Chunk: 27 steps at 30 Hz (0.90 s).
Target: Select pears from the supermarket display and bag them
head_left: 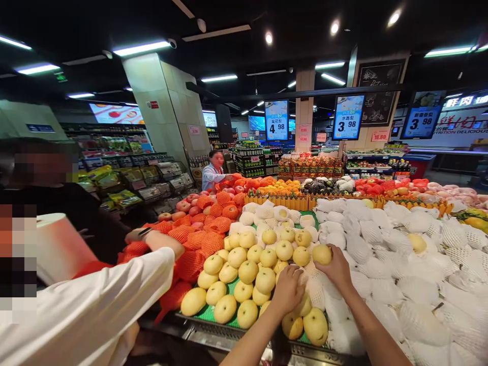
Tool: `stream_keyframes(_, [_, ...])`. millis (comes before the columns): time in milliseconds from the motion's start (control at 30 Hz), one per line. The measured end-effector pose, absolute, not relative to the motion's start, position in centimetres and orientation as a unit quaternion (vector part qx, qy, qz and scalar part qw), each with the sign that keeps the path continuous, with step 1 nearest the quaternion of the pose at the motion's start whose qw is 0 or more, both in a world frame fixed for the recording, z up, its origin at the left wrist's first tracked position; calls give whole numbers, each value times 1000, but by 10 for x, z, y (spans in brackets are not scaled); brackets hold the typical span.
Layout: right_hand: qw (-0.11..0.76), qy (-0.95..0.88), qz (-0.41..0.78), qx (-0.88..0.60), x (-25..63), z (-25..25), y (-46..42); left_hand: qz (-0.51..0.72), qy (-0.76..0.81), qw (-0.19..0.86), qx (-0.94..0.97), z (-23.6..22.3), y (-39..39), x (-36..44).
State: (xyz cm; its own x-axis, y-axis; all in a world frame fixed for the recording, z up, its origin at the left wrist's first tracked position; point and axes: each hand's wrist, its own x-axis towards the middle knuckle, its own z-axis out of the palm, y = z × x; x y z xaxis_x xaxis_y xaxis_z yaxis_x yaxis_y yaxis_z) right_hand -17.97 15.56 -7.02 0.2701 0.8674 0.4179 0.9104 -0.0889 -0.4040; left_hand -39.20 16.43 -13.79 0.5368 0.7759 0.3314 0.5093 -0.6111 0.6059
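Note:
A bare yellow pear (322, 253) is gripped in the fingers of my right hand (338, 268), raised just above the pile. My left hand (290, 288) lies lower and to the left among the pears, its fingers curled down over something that they mostly hide. White foam netting (316, 291) shows between my two hands. Many loose yellow pears (247, 272) are stacked on green matting (231, 286) left of my left hand. To the right of my right hand, pears in white foam sleeves (375, 262) are heaped.
At the left, a person's white sleeve (125, 290) reaches over apples in red netting (211, 243). Another person (213, 173) stands behind the apples. A metal edge (213, 338) bounds the display in front. Price screens (276, 120) hang above it.

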Motion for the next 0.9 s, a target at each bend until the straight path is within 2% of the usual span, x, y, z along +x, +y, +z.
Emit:
stream_keyframes(133, [427, -538, -6, -727, -169, -69, 129, 188, 364, 222, 885, -138, 168, -345])
stream_keyframes(233, [546, -438, 184, -690, -169, -73, 106, 134, 366, 215, 895, -149, 167, -322])
stream_keyframes(333, [559, -353, 369, -653, -177, -83, 85, 118, 379, 207, 894, -159, 160, -312])
stream_keyframes(500, [544, -310, 498, -600, -189, -104, 71, 125, 371, 218, 894, -159, 145, -330])
stream_keyframes(600, [535, -352, 479, -600, -196, -109, 71, 149, 367, 243, 885, -160, 135, -354])
stream_keyframes(700, [524, -441, 387, -618, -207, -113, 71, 242, 356, 324, 843, -168, 123, -376])
stream_keyframes(800, [461, -532, 316, -636, -224, -121, 68, 340, 319, 403, 787, -181, 113, -386])
stream_keyframes(900, [415, -604, 345, -586, -234, -127, 68, 396, 324, 388, 766, -191, 108, -388])
